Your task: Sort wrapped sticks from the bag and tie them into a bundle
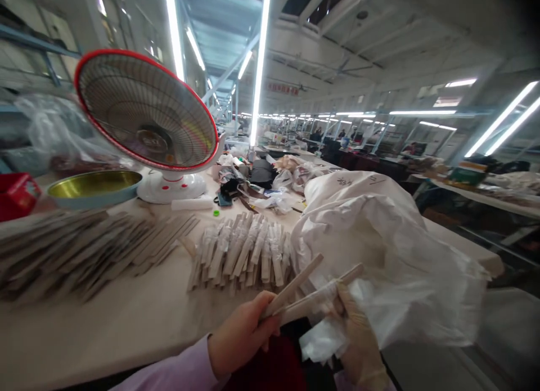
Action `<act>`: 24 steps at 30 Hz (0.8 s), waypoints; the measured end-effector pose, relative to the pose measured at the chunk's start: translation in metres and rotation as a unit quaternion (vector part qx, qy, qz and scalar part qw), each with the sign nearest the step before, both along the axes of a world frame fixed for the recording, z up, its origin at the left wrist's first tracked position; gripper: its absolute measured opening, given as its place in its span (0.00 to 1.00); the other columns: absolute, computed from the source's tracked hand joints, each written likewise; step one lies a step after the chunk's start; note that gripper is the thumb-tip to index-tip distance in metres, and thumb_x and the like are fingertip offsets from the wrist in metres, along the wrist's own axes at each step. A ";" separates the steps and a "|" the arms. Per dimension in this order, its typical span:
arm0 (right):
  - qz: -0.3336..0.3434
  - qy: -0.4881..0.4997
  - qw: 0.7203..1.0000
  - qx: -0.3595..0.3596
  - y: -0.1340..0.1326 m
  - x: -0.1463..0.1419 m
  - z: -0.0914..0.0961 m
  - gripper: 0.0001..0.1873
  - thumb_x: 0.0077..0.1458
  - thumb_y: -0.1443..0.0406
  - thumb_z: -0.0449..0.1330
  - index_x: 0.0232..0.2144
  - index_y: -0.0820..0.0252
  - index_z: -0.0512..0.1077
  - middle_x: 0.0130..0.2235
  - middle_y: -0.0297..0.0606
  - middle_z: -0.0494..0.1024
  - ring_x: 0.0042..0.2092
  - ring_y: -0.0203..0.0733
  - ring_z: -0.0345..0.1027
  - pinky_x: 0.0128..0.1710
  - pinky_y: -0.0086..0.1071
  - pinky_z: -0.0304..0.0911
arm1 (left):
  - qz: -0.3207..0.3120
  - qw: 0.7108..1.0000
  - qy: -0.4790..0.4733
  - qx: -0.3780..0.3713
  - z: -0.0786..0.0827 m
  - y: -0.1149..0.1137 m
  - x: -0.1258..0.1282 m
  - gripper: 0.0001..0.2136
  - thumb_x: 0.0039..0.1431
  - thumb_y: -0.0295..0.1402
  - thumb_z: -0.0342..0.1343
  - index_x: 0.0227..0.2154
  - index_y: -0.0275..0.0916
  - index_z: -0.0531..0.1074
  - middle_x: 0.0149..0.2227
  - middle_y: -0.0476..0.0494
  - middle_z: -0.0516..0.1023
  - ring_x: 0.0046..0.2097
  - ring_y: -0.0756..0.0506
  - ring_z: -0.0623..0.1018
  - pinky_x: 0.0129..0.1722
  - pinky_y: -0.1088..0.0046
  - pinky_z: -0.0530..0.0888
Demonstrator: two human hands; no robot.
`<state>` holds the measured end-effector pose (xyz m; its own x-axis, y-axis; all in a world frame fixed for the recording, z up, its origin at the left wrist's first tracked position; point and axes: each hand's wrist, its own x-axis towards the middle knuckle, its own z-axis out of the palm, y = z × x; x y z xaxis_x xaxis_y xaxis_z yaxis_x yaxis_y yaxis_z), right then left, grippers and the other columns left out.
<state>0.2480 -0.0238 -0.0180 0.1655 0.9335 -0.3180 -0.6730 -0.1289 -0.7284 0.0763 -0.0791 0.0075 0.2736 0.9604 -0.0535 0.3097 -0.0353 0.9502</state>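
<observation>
My left hand [242, 335], in a lilac sleeve, is closed on the near ends of two flat beige strips that spread apart. One beige strip [300, 283] points up and right, its far end free. The other, a plastic-wrapped strip [306, 305], runs across to my right hand [358, 337], which wears a tan glove. Those gloved fingers close around it near its far end, though blur hides some of them. Crumpled clear plastic [324, 340] hangs beside the glove. Beyond my hands lies a row of plastic-wrapped strip bundles [242, 250].
Loose strips [80, 250] are heaped on the left of the table [139, 329]. Behind stand a red-rimmed fan-shaped heater [147, 112] and a shallow gold-lined basin [95, 188]. A large white sack [363, 222] slumps at the right. Mixed clutter [261, 177] lies farther back.
</observation>
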 end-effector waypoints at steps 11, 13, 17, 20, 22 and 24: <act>0.099 0.128 0.987 0.007 -0.003 -0.010 0.010 0.23 0.42 0.63 0.67 0.43 0.61 0.71 0.18 0.20 0.54 0.18 0.23 0.50 0.19 0.18 0.59 | 0.357 0.924 0.027 0.135 -0.002 0.032 -0.073 0.13 0.57 0.37 0.45 0.41 0.34 0.63 0.24 0.51 0.71 0.24 0.50 0.71 0.28 0.73 0.68; 0.110 0.147 0.983 0.001 -0.004 -0.004 0.005 0.24 0.42 0.64 0.67 0.44 0.59 0.70 0.19 0.21 0.58 0.20 0.25 0.54 0.21 0.19 0.62 | 0.360 0.926 0.049 0.108 -0.010 0.039 -0.078 0.15 0.56 0.35 0.44 0.43 0.32 0.63 0.21 0.51 0.70 0.24 0.48 0.72 0.27 0.72 0.68; 0.120 0.145 0.981 0.040 0.003 0.010 0.002 0.22 0.41 0.66 0.66 0.43 0.55 0.72 0.24 0.25 0.69 0.24 0.27 0.63 0.29 0.23 0.68 | 0.339 0.935 0.079 0.073 -0.011 0.039 -0.084 0.19 0.55 0.37 0.44 0.46 0.33 0.65 0.17 0.53 0.68 0.21 0.48 0.71 0.24 0.73 0.66; 0.122 0.099 0.986 0.056 0.011 0.013 0.004 0.17 0.40 0.67 0.65 0.38 0.56 0.75 0.33 0.32 0.77 0.33 0.34 0.71 0.38 0.29 0.69 | 0.333 0.935 0.094 0.082 -0.006 0.033 -0.088 0.21 0.54 0.39 0.47 0.47 0.33 0.67 0.18 0.52 0.69 0.22 0.48 0.72 0.24 0.73 0.67; 0.130 0.099 0.986 0.046 0.016 0.011 0.006 0.15 0.41 0.68 0.65 0.36 0.58 0.76 0.38 0.36 0.78 0.40 0.39 0.71 0.41 0.32 0.69 | 0.331 0.936 0.091 0.081 -0.006 0.031 -0.092 0.21 0.53 0.39 0.48 0.48 0.32 0.67 0.21 0.49 0.72 0.25 0.46 0.74 0.24 0.74 0.67; 0.137 0.134 0.981 0.030 0.020 0.009 0.008 0.14 0.43 0.68 0.63 0.36 0.59 0.76 0.40 0.38 0.78 0.43 0.41 0.71 0.43 0.33 0.68 | 0.318 0.941 0.089 0.070 -0.009 0.031 -0.095 0.23 0.53 0.40 0.47 0.49 0.32 0.65 0.25 0.46 0.73 0.28 0.45 0.75 0.22 0.74 0.68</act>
<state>0.2575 -0.0038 -0.0102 -0.1761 0.9497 -0.2589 -0.7872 -0.2938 -0.5422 -0.0184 -0.0482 -0.0017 -0.3607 0.9277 0.0957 0.4643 0.0896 0.8812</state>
